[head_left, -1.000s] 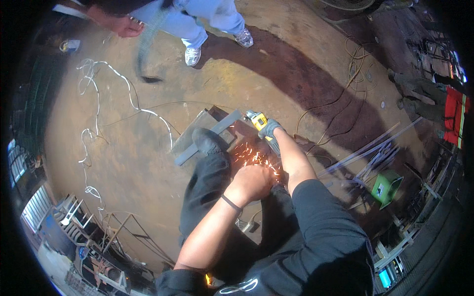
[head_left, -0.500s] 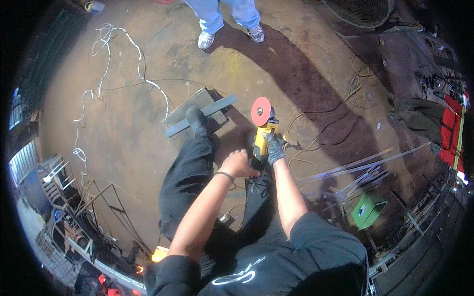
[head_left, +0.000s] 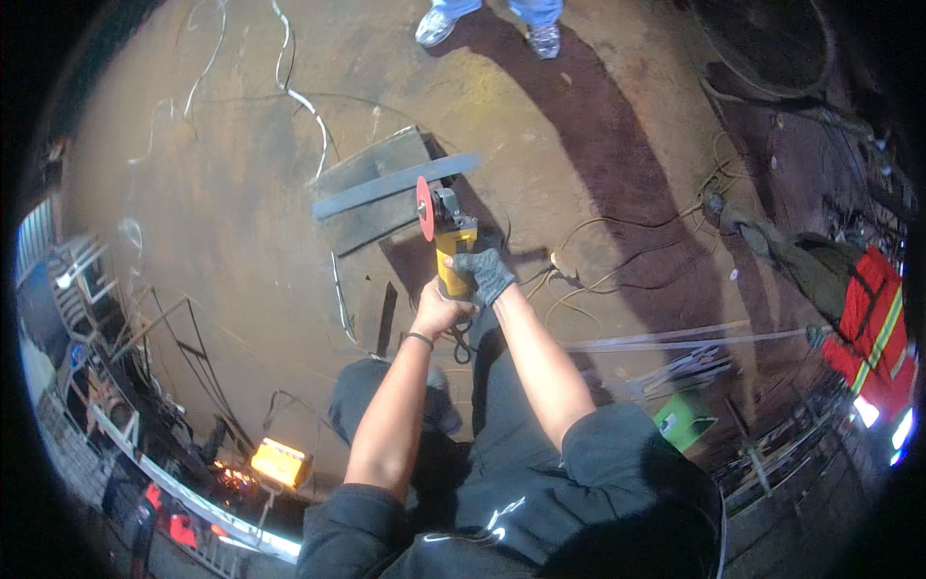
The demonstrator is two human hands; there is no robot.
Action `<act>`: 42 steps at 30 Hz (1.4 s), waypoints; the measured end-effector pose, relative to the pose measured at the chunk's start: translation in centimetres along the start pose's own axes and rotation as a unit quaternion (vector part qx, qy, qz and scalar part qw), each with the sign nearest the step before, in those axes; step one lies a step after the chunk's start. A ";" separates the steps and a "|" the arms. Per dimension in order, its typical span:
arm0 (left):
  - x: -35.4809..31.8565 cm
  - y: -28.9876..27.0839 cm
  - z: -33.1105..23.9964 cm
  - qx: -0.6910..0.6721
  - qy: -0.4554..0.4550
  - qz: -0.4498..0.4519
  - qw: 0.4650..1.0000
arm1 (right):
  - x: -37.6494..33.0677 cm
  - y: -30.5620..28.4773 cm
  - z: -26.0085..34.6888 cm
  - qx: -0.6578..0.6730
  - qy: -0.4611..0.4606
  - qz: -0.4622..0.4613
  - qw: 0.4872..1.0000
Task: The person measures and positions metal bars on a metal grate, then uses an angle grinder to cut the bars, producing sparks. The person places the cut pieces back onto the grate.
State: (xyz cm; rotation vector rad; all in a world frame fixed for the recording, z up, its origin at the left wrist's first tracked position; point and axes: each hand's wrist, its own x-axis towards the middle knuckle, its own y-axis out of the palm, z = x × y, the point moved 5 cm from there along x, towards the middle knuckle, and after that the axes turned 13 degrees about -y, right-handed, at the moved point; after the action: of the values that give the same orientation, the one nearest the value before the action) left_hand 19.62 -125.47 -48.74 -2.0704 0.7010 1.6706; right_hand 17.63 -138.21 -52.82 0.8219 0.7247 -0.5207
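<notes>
My right hand point(head_left: 485, 274), in a grey glove, grips the yellow body of an angle grinder point(head_left: 447, 253). My bare left hand point(head_left: 442, 311), a dark band on its wrist, is closed round the grinder's rear end. The grinder's red disc point(head_left: 424, 208) stands nearly edge-on, above the near side of a flat grey metal bar point(head_left: 376, 189) in this view. Whether the disc touches the bar I cannot tell. Under the bar lies a dark metal plate or block point(head_left: 376, 157) on the floor.
Another person's shoes point(head_left: 436, 28) are at the far side. Hoses point(head_left: 603, 224) coil on the right, near a person in a red vest point(head_left: 873, 318). A green box point(head_left: 685, 422) and metal strips lie nearer. At lower left stand a yellow lamp point(head_left: 281, 463), sparks and metal frames.
The grinder has moved left toward the bar in both my hands, its disc turned from face-on to nearly edge-on. My foot has come off the bar and back toward me.
</notes>
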 end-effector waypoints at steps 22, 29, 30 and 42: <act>2.7 -21.4 13.2 -0.134 -0.068 -0.313 0.938 | 25.2 11.5 -6.1 -0.879 -0.220 0.198 0.374; 4.5 -29.3 11.8 0.068 -0.042 -0.455 0.887 | 25.3 13.8 -4.8 -0.865 -0.266 0.236 0.353; 5.4 -30.3 12.1 0.078 -0.040 -0.449 0.890 | 25.4 14.5 -4.6 -0.875 -0.226 0.258 0.340; 10.7 -34.3 6.5 0.196 0.175 -0.464 0.846 | 20.8 4.2 -0.1 -0.788 -0.158 0.223 0.552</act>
State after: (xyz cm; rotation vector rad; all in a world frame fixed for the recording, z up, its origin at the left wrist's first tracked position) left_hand 36.87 -95.73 -60.98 -1.9159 0.0475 0.5605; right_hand 33.90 -138.58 -66.43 -0.8313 0.3453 0.5359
